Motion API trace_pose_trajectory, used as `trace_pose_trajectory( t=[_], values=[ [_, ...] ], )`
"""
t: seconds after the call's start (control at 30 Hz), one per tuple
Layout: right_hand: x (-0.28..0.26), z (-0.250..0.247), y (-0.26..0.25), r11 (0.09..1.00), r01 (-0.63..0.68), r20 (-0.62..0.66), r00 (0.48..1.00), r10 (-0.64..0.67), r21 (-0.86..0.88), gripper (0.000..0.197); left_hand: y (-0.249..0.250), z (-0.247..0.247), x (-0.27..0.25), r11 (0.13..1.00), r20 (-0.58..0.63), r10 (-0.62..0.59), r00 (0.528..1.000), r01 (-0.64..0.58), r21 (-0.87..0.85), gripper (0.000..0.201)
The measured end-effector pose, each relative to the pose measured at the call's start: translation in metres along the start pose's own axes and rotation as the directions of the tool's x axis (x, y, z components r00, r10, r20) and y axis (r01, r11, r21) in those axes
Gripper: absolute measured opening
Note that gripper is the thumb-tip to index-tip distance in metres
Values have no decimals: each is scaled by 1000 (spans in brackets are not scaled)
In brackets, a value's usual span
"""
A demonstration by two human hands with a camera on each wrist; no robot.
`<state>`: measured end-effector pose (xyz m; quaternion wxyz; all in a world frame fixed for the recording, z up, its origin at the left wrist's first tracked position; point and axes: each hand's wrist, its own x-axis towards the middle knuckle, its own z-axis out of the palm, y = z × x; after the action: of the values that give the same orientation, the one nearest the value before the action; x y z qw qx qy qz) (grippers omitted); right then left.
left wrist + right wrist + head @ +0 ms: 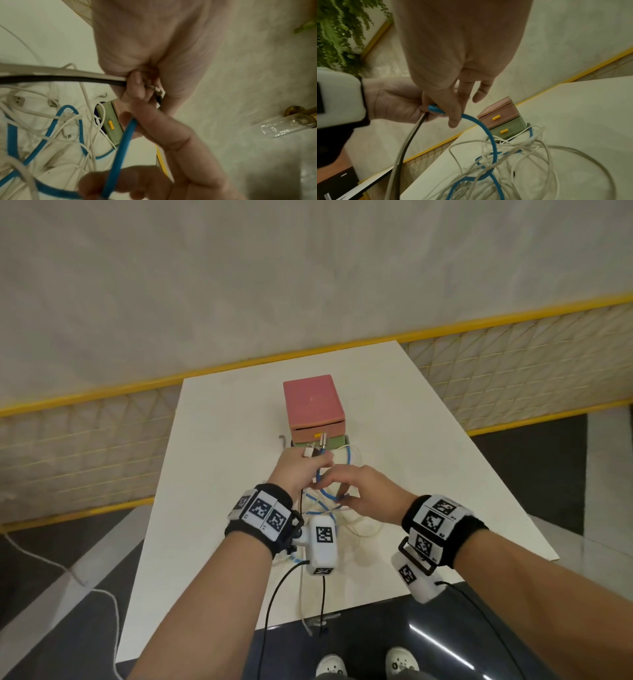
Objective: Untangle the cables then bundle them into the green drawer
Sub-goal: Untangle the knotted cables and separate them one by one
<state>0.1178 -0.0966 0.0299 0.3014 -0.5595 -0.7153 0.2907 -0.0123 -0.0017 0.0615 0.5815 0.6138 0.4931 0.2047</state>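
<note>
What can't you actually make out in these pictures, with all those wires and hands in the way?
- Green drawer: shut in the right wrist view, so its inside is hidden.
- Plug ends in the left hand: too small in the head view, and fingers cover them in the left wrist view.
- White cables: how many, and how they knot with the blue cable, is lost in overlaps.
- Right hand: its grip on the blue cable is partly hidden.
</note>
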Motion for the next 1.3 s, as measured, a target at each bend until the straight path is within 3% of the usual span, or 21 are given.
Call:
trace_pose_trajectory(
  t=[0.1, 0.23, 0.27, 0.4, 0.5, 0.7, 0.77, 0.87, 0.97, 1.03, 1.07, 1.1, 1.17, 1.23, 1.3],
  values=[
    [-1, 3, 2, 1000, -10, 30, 1000, 9, 29, 50, 2, -6, 7, 994, -110, 78, 991, -87, -72, 23],
    [4, 1, -7, 990, -39, -23, 999, 42, 137, 32, 16, -11, 5, 969, -103, 224, 969, -233, -79, 17],
    [7, 1, -9, 988, -38, -37, 998, 44, 152, 28, 20, -11, 3, 958, -96, 269, 958, -276, -76, 15],
    [16, 3, -7, 983, -60, -52, 996, 70, 173, 22, 30, -11, 3, 908, -104, 402, 909, -411, -78, 49],
    [17, 4, -3, 983, -84, -22, 996, 88, 164, 16, 34, -15, 6, 867, -205, 489, 848, -499, 8, 34],
    [20, 3, -4, 972, -98, -2, 995, 101, 216, 9, 36, -16, 6, 839, -338, 502, 796, -543, -33, 16],
    [20, 4, -4, 979, -118, 53, 992, 110, 165, 13, 41, -17, 3, 844, -397, 475, 785, -534, -48, 21],
    [19, 6, 1, 982, -168, 134, 979, 155, 91, 20, 55, -25, -3, 823, -430, 391, 814, -518, -231, 29],
    [20, 1, 7, 966, -224, 75, 974, 215, 132, 25, 67, -38, -12, 780, -346, 422, 838, -530, -332, 17],
    [24, -10, 5, 948, -235, -14, 970, 243, 214, 23, 68, -44, -21, 843, -209, 475, 855, -510, -171, 9],
    [28, -18, 2, 943, -214, -66, 969, 238, 254, 21, 67, -45, -26, 877, -108, 477, 872, -480, 0, 16],
    [32, -26, -2, 941, -180, -113, 969, 219, 286, 20, 64, -45, -30, 882, 11, 436, 900, -429, 195, 21],
    [39, -41, -12, 945, -112, -159, 973, 167, 307, 18, 56, -42, -34, 812, 199, 290, 936, -350, 467, 28],
    [43, -49, -20, 948, -77, -151, 980, 129, 309, 14, 50, -43, -32, 747, 182, 280, 943, -333, 575, 44],
    [43, -49, -22, 933, -82, -122, 984, 133, 350, 18, 49, -50, -26, 741, -5, 394, 919, -314, 594, 48]
  ],
)
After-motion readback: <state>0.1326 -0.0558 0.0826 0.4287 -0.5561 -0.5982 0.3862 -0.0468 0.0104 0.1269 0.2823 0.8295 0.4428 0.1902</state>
